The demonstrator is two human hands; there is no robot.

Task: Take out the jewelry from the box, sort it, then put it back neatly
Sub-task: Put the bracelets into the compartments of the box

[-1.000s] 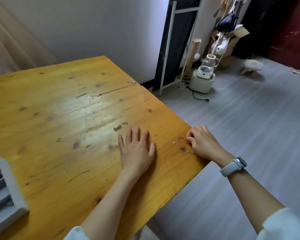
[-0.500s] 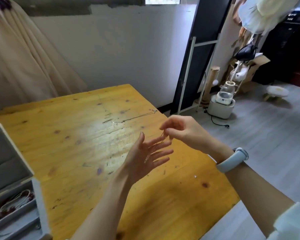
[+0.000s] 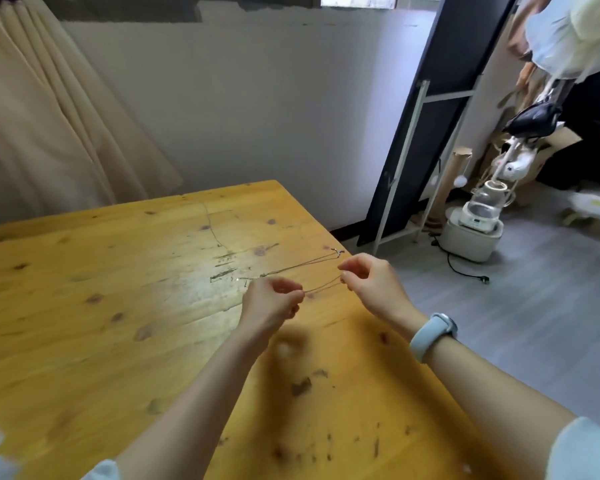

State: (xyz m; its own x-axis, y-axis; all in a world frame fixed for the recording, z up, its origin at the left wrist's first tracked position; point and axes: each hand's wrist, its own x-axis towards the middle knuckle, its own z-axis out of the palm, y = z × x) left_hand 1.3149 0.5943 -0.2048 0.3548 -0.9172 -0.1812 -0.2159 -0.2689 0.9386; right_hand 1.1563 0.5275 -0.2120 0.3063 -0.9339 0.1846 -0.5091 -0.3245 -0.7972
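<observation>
Bracelet chain (image 3: 323,288) hangs stretched between our left hand (image 3: 271,301) and right hand (image 3: 371,282), both raised, each pinching an end.

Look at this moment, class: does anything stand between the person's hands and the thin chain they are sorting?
Nothing visible does. The left hand and the right hand each pinch an end of the thin chain, stretched between them above the wooden table. A second chain lies on the table behind, apart from it.

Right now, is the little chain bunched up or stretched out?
Stretched out: the chain runs between the left hand and right hand, each pinching an end.
</observation>
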